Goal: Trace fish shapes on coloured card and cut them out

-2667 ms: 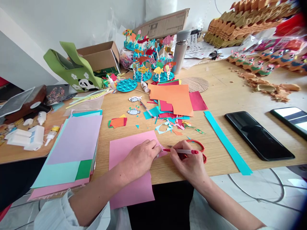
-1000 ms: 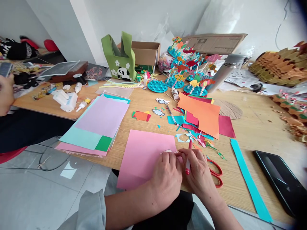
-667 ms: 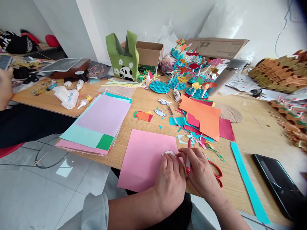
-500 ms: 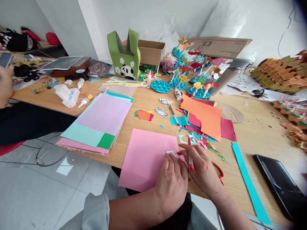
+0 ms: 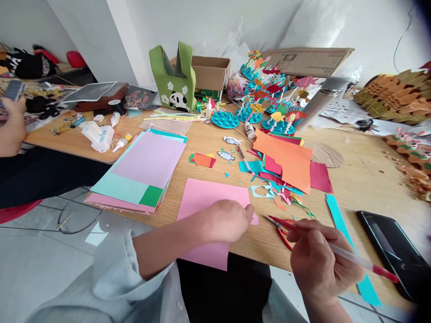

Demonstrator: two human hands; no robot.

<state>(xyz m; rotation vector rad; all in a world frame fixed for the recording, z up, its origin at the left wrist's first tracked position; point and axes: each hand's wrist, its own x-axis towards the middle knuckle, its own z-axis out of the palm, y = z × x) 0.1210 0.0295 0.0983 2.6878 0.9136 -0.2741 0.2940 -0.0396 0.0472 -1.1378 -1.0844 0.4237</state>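
A pink sheet of paper point(image 5: 205, 193) lies at the table's front edge. My left hand point(image 5: 225, 220) rests over its right part with curled fingers. A small pink bit shows by the fingertips; whatever they grip is hidden. In my right hand point(image 5: 323, 260), off to the right of the sheet, is a red pen point(image 5: 353, 257) with a clear barrel, held slanting across the fingers. Just left of that hand lie red-handled scissors point(image 5: 282, 237), partly covered. Two drawn fish cutouts, an upper one point(image 5: 232, 141) and a lower one point(image 5: 226, 155), lie beyond the sheet.
Stacked coloured paper point(image 5: 148, 157) lies left, orange paper point(image 5: 286, 157) and scraps right. A teal strip point(image 5: 336, 215) and a phone point(image 5: 387, 251) are at far right. Behind stand a green panda bag point(image 5: 178, 85) and fish models point(image 5: 266, 98). Another person's hand point(image 5: 15, 112) holds a phone.
My right hand has moved right and toward me with the pen, uncovering the scissors. My left hand has turned and curled; the white cutout beneath it is out of sight.
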